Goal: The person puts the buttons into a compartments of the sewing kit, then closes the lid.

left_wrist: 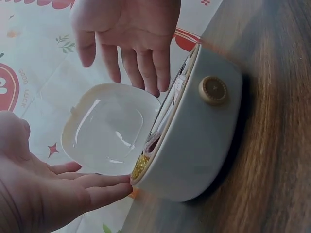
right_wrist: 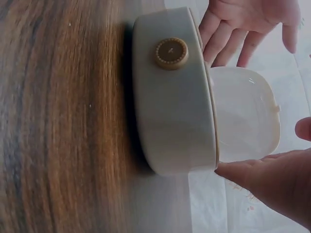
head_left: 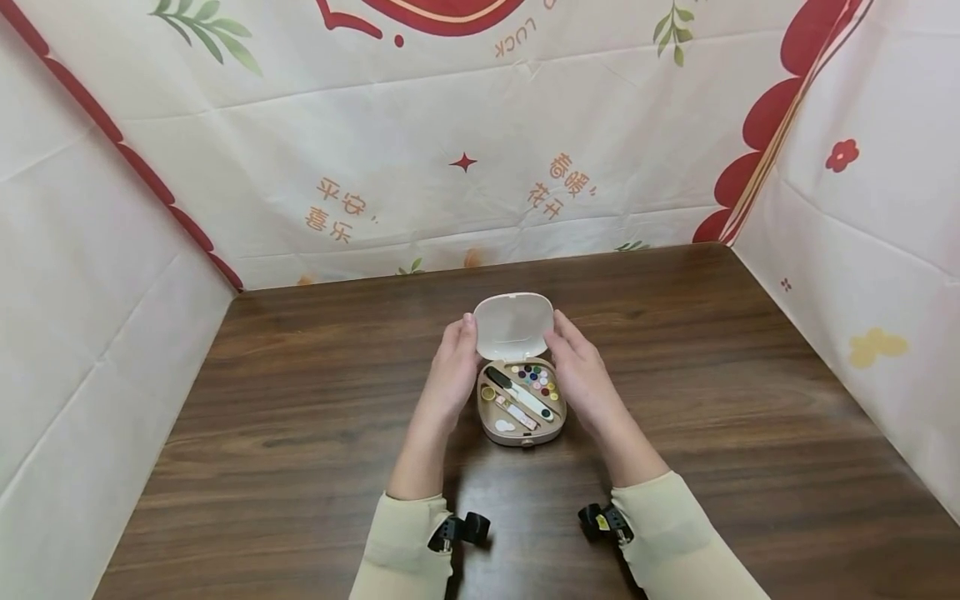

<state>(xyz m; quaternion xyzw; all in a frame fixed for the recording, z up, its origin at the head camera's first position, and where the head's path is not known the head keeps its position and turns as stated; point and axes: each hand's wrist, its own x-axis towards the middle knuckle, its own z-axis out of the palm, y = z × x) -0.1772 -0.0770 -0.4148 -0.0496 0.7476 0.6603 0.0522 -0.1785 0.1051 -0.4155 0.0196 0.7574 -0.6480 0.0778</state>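
A beige sewing box [head_left: 528, 437] sits on the table, its translucent lid [head_left: 513, 327] raised at the back. Inside lie small coloured buttons [head_left: 542, 383], a slim black-and-white tool [head_left: 519, 393], a gold ring-like piece [head_left: 489, 392] and a white piece [head_left: 505, 426]. My left hand [head_left: 453, 367] is along the left side, its fairly straight fingertips right at the box rim in the left wrist view. On the other side my right hand [head_left: 581, 371] has extended fingers beside the lid and rim. A round brown button-shaped clasp [left_wrist: 213, 90] is on the box front.
The brown wood-grain table [head_left: 315, 433] runs back to a white printed cloth [head_left: 420, 125], with more white cloth along both sides. Black wrist cameras [head_left: 474, 528] are on both sleeves, near the table's front.
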